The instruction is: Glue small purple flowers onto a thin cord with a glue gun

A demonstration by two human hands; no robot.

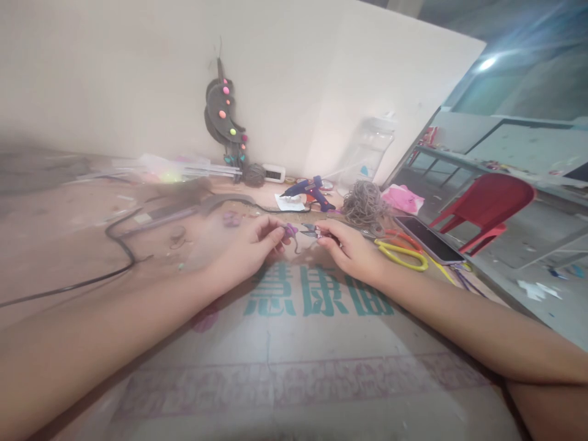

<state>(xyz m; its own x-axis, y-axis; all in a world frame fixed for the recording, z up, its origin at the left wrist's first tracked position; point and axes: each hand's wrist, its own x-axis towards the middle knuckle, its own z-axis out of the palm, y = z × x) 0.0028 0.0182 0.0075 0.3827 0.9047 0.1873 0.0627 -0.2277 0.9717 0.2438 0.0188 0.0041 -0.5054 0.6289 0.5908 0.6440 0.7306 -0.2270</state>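
My left hand pinches a small purple piece, from which a thin grey strand hangs down. Facing it, my right hand is closed on small pliers, whose jaws point left at the purple piece with a small gap between. The pliers' handles are mostly hidden in the fingers. Both hands are just above the printed table covering. Another purple piece lies beyond my left hand.
A blue glue gun, grey yarn, a clear bottle, yellow-handled scissors and a phone lie or stand behind and right. A black cable crosses the left. A decorated grey crescent hangs at the back.
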